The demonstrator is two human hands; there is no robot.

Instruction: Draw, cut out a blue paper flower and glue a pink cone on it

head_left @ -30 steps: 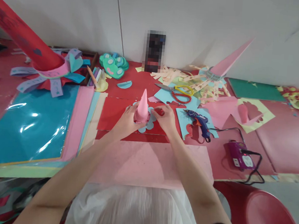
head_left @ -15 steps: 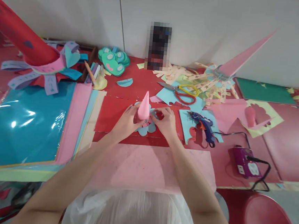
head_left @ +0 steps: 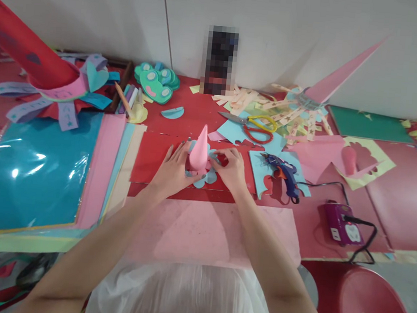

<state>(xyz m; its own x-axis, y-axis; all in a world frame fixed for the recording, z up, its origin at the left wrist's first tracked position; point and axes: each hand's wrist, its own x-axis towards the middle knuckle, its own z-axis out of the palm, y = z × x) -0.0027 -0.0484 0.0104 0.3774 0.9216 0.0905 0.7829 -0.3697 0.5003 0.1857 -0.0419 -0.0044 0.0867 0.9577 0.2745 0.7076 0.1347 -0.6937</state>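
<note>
A pink paper cone point(head_left: 199, 151) stands upright on a light blue paper flower point(head_left: 211, 177), with cut tabs around its base. Both rest on a red sheet point(head_left: 149, 166). My left hand point(head_left: 173, 168) lies at the left of the cone, fingers stretched apart and the thumb by the front petals. On the other side, my right hand point(head_left: 231, 166) pinches a right-hand petal between thumb and forefinger.
To the right, a blue glue gun point(head_left: 283, 175) lies on a blue offcut, its cable near a purple power box point(head_left: 343, 224). Scissors point(head_left: 249, 126) lie behind. A red paper tube point(head_left: 38, 56) leans at left above wrapped coloured sheets point(head_left: 39, 171).
My left hand has opened and shifted slightly left, its fingers spreading away from the cone. My right hand stays at the flower's right petal.
</note>
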